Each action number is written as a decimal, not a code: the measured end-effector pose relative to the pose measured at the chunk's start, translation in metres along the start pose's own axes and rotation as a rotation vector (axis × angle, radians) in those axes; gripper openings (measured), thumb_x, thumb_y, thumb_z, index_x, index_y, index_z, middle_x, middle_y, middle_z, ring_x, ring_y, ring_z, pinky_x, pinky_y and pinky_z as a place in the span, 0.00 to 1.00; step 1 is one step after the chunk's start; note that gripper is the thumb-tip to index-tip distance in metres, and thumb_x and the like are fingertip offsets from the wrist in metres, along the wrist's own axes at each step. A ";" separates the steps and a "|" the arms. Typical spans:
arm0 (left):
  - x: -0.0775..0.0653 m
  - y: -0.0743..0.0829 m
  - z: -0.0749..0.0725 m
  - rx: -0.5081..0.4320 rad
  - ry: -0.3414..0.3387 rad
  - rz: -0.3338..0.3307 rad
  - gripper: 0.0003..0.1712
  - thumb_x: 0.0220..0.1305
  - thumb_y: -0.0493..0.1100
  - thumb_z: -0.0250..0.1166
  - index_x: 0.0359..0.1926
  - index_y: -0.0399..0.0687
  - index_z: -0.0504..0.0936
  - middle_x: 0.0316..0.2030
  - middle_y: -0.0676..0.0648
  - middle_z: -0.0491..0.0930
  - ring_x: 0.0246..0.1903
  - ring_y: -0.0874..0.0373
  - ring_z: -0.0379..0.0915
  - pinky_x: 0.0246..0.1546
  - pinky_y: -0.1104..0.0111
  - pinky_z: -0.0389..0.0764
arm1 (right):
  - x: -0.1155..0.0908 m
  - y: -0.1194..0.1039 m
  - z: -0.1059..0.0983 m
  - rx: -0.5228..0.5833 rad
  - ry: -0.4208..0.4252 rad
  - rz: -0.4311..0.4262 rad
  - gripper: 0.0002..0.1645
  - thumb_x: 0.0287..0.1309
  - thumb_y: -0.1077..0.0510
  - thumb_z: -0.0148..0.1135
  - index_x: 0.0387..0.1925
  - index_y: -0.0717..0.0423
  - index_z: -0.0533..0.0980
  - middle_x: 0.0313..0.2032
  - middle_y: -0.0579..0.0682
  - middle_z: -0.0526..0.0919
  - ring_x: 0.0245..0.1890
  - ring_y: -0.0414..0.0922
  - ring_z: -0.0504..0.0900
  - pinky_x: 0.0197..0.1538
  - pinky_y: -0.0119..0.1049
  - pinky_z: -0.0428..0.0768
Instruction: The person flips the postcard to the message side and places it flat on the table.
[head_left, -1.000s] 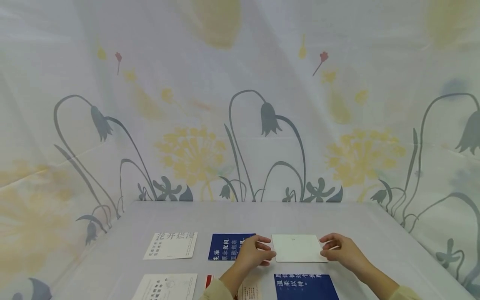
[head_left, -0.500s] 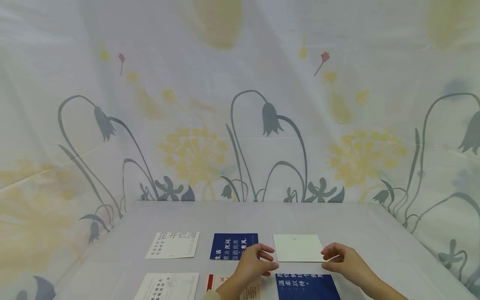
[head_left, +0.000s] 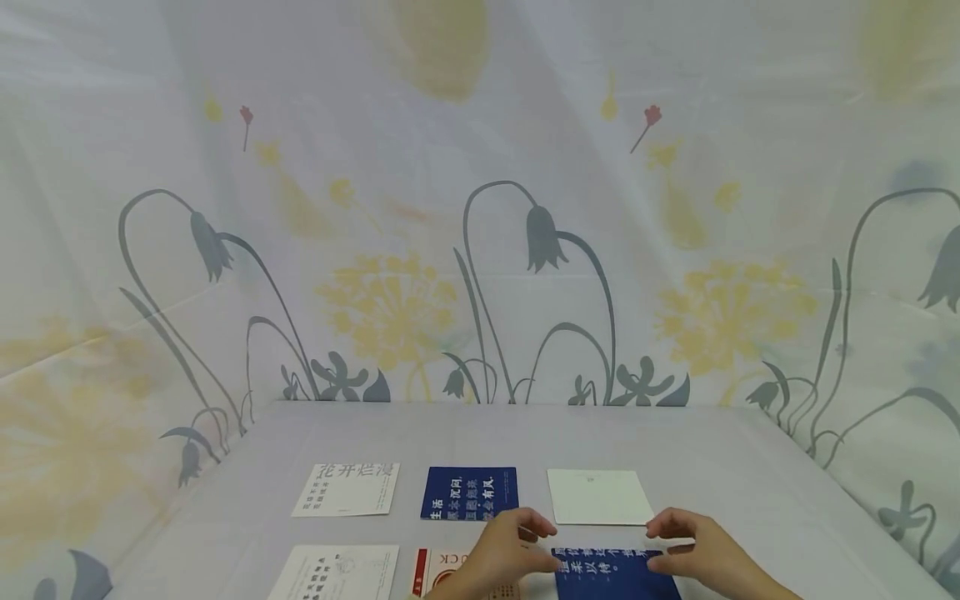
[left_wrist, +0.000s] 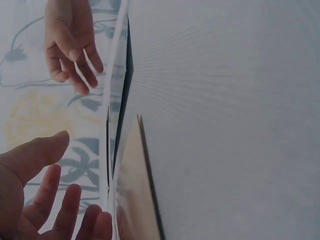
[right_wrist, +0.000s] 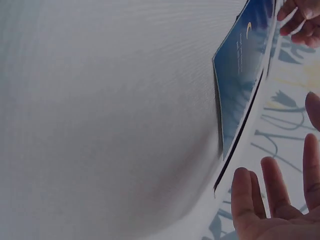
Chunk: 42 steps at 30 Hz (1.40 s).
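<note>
We find the lower blue card (head_left: 618,581) at the bottom, right of centre, in the head view; the left hand (head_left: 504,550) and right hand (head_left: 705,546), fingers loosely apart, grip nothing; we judge they flank it to reach both side edges.

From near, the head camera looks down across the surface (head_left: 525,433); close, sideways-turned wrist views share the fingers (left_wrist: 69,206).

We read 生活 on the upper blue card (head_left: 467,495); left of it, on a white card (head_left: 352,493), 花开烂漫; below it, on a cream card (head_left: 432,575), UCK; below right, on a second blue card (head_left: 615,582), 柔以待.
</note>
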<state>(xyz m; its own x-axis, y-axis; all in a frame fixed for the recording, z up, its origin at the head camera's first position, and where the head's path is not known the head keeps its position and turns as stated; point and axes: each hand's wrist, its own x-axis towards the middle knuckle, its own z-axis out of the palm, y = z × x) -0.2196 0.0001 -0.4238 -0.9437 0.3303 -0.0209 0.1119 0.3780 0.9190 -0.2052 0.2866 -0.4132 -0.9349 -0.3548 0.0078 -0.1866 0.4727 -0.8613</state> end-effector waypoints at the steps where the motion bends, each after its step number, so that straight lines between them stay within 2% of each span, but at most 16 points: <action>1: -0.001 0.000 0.000 0.012 -0.012 0.000 0.15 0.42 0.38 0.76 0.33 0.49 0.81 0.34 0.53 0.77 0.37 0.55 0.72 0.42 0.55 0.77 | -0.001 0.001 0.000 0.002 -0.013 -0.004 0.17 0.50 0.61 0.67 0.38 0.67 0.72 0.43 0.59 0.77 0.46 0.62 0.74 0.44 0.50 0.79; 7: -0.006 0.000 -0.001 0.104 -0.074 0.056 0.18 0.36 0.37 0.78 0.31 0.55 0.81 0.45 0.52 0.74 0.51 0.45 0.66 0.54 0.42 0.64 | -0.003 0.005 0.002 -0.073 -0.066 0.056 0.18 0.45 0.62 0.71 0.36 0.60 0.71 0.50 0.62 0.72 0.50 0.66 0.69 0.49 0.63 0.70; 9: -0.007 0.000 -0.001 0.152 -0.097 0.080 0.20 0.34 0.37 0.79 0.30 0.57 0.81 0.47 0.54 0.73 0.54 0.46 0.62 0.57 0.43 0.60 | -0.004 0.007 0.002 -0.104 -0.105 0.047 0.20 0.43 0.61 0.72 0.36 0.58 0.70 0.52 0.67 0.69 0.51 0.70 0.66 0.49 0.66 0.68; 12: -0.007 -0.002 -0.001 0.225 -0.135 0.114 0.21 0.32 0.39 0.80 0.31 0.59 0.81 0.47 0.57 0.73 0.54 0.52 0.60 0.58 0.49 0.62 | -0.005 0.012 0.002 -0.161 -0.162 -0.021 0.21 0.43 0.59 0.74 0.37 0.56 0.71 0.53 0.71 0.67 0.52 0.74 0.62 0.47 0.69 0.67; 16: -0.005 -0.004 -0.001 0.317 -0.181 0.143 0.21 0.32 0.42 0.80 0.32 0.61 0.82 0.47 0.60 0.74 0.53 0.57 0.59 0.58 0.53 0.63 | -0.004 0.019 0.003 -0.231 -0.221 -0.087 0.18 0.46 0.55 0.73 0.36 0.52 0.72 0.52 0.68 0.67 0.51 0.75 0.61 0.43 0.72 0.66; 18: -0.004 -0.004 -0.001 0.355 -0.195 0.141 0.21 0.33 0.42 0.80 0.32 0.61 0.82 0.46 0.61 0.73 0.54 0.56 0.59 0.58 0.52 0.62 | -0.003 0.022 0.003 -0.267 -0.228 -0.097 0.17 0.46 0.54 0.72 0.35 0.49 0.73 0.51 0.64 0.69 0.50 0.72 0.63 0.43 0.71 0.66; 21: -0.003 -0.003 0.000 0.397 -0.201 0.137 0.20 0.32 0.43 0.80 0.31 0.62 0.82 0.45 0.62 0.73 0.55 0.54 0.59 0.59 0.51 0.61 | 0.000 0.026 0.003 -0.317 -0.228 -0.155 0.14 0.48 0.53 0.71 0.34 0.48 0.73 0.47 0.57 0.70 0.46 0.63 0.68 0.42 0.67 0.70; 23: -0.003 -0.002 0.001 0.413 -0.199 0.137 0.20 0.32 0.43 0.80 0.31 0.62 0.82 0.44 0.62 0.72 0.55 0.54 0.59 0.59 0.51 0.60 | 0.002 0.029 0.002 -0.341 -0.218 -0.191 0.14 0.49 0.53 0.71 0.34 0.46 0.74 0.44 0.50 0.69 0.45 0.53 0.68 0.41 0.59 0.73; 27: -0.003 0.000 0.003 0.424 -0.202 0.123 0.20 0.32 0.44 0.80 0.31 0.62 0.83 0.41 0.64 0.71 0.53 0.58 0.58 0.58 0.53 0.61 | 0.004 0.035 0.001 -0.381 -0.199 -0.249 0.15 0.47 0.53 0.72 0.35 0.44 0.73 0.41 0.45 0.67 0.42 0.43 0.65 0.39 0.50 0.74; 29: -0.002 0.001 0.003 0.430 -0.199 0.116 0.20 0.32 0.45 0.80 0.31 0.63 0.83 0.41 0.63 0.70 0.53 0.58 0.59 0.57 0.53 0.62 | 0.005 0.034 0.001 -0.393 -0.184 -0.264 0.16 0.46 0.53 0.73 0.35 0.44 0.73 0.41 0.45 0.67 0.41 0.43 0.65 0.38 0.48 0.75; 30: -0.003 0.002 0.003 0.431 -0.195 0.113 0.20 0.31 0.45 0.80 0.30 0.63 0.83 0.40 0.63 0.70 0.53 0.57 0.59 0.57 0.53 0.63 | 0.005 0.033 0.002 -0.386 -0.181 -0.259 0.17 0.46 0.53 0.73 0.35 0.44 0.73 0.41 0.46 0.66 0.41 0.44 0.65 0.38 0.50 0.75; 32: -0.003 0.003 0.004 0.433 -0.183 0.114 0.21 0.30 0.45 0.81 0.30 0.63 0.83 0.40 0.63 0.70 0.53 0.56 0.59 0.57 0.53 0.63 | 0.005 0.029 0.003 -0.347 -0.185 -0.237 0.18 0.45 0.53 0.73 0.35 0.47 0.72 0.41 0.49 0.65 0.40 0.46 0.65 0.35 0.45 0.75; 36: -0.002 0.002 0.004 0.410 -0.173 0.124 0.22 0.29 0.41 0.80 0.30 0.61 0.83 0.37 0.62 0.68 0.50 0.56 0.60 0.56 0.56 0.65 | 0.001 0.019 0.004 -0.169 -0.212 -0.159 0.20 0.46 0.56 0.73 0.38 0.54 0.71 0.43 0.54 0.60 0.32 0.45 0.65 0.29 0.36 0.70; 39: 0.000 0.001 0.002 0.345 -0.186 0.139 0.22 0.30 0.36 0.79 0.32 0.58 0.83 0.35 0.62 0.66 0.45 0.60 0.60 0.50 0.63 0.68 | -0.002 0.017 0.003 -0.102 -0.188 -0.163 0.23 0.46 0.58 0.72 0.42 0.59 0.70 0.44 0.58 0.59 0.27 0.40 0.65 0.26 0.32 0.69; 42: 0.000 -0.001 0.000 0.229 -0.199 0.154 0.24 0.30 0.31 0.77 0.33 0.54 0.83 0.35 0.58 0.64 0.38 0.63 0.61 0.42 0.70 0.70 | -0.005 0.014 0.002 -0.115 -0.118 -0.126 0.28 0.43 0.60 0.74 0.47 0.60 0.71 0.45 0.61 0.61 0.28 0.39 0.67 0.27 0.32 0.72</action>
<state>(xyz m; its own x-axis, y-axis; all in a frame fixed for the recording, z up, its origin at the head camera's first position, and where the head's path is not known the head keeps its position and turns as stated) -0.2192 0.0001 -0.4245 -0.8336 0.5521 0.0144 0.3370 0.4877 0.8053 -0.2023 0.2933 -0.4267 -0.8615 -0.5056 0.0463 -0.3393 0.5055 -0.7933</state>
